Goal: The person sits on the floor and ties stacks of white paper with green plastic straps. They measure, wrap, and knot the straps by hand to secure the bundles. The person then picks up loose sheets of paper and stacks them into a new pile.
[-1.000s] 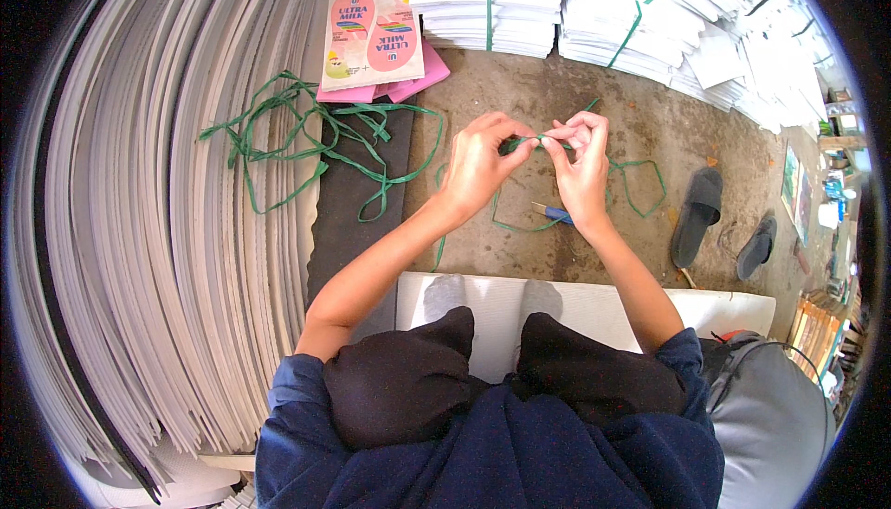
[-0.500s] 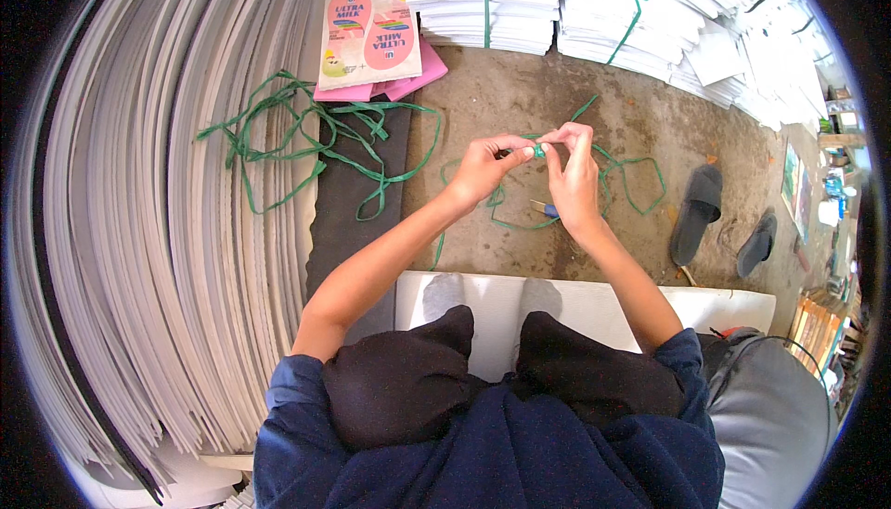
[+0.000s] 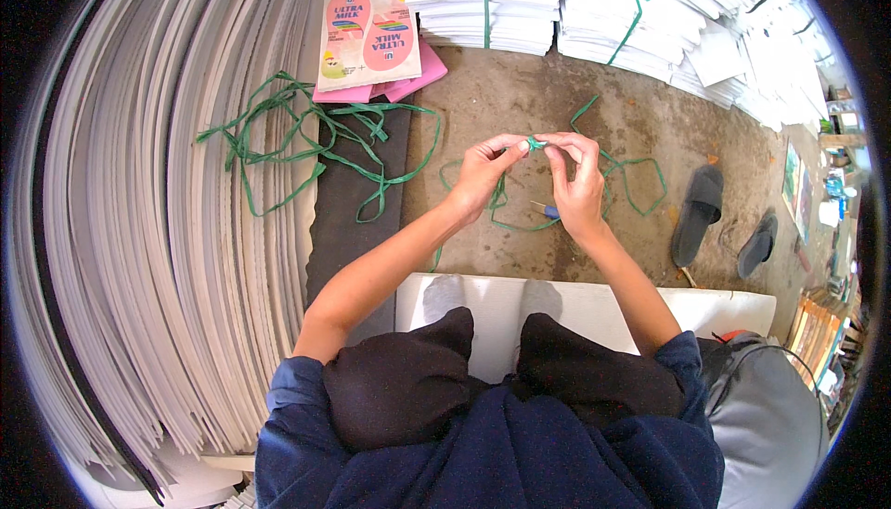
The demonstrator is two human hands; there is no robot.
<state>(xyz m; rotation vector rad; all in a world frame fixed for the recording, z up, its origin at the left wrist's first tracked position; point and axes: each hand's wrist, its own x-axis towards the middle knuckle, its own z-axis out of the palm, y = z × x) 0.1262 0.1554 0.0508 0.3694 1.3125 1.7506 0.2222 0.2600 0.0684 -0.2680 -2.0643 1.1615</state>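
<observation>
Green strap (image 3: 535,143) sat pinched between both grips mid-frame, left hand (image 3: 481,175) and right hand (image 3: 577,180) equally near, its tail trailing down toward me.

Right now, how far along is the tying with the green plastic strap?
Done: white sheet stacks at the top already carry green bands. In hand: left hand and right hand pinch a thin green plastic strap between them. Left: a loose strap tangle lies unused.
</observation>
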